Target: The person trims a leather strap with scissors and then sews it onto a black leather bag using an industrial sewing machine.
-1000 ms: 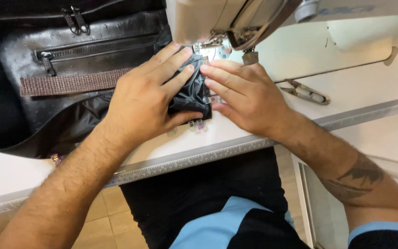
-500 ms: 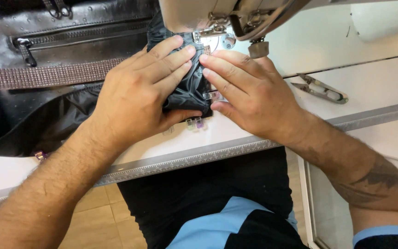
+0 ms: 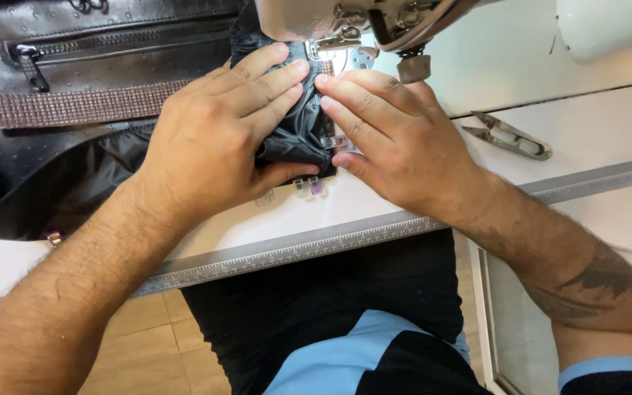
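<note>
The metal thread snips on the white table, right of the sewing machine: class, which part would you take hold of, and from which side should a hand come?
Grip the thread snips at the wider looped end, which lies toward the table's front edge, coming from above on the right. They lie flat and apart from other things, their narrow blade tips pointing left toward the right hand, so that end is best avoided.

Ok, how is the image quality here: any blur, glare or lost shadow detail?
Head view: evenly lit, both hands sharp, left hand and right hand on the black fabric; the white machine body at top right is nearly blown out; the dark bag loses detail in shadow; the thread snips stay crisp.
</note>
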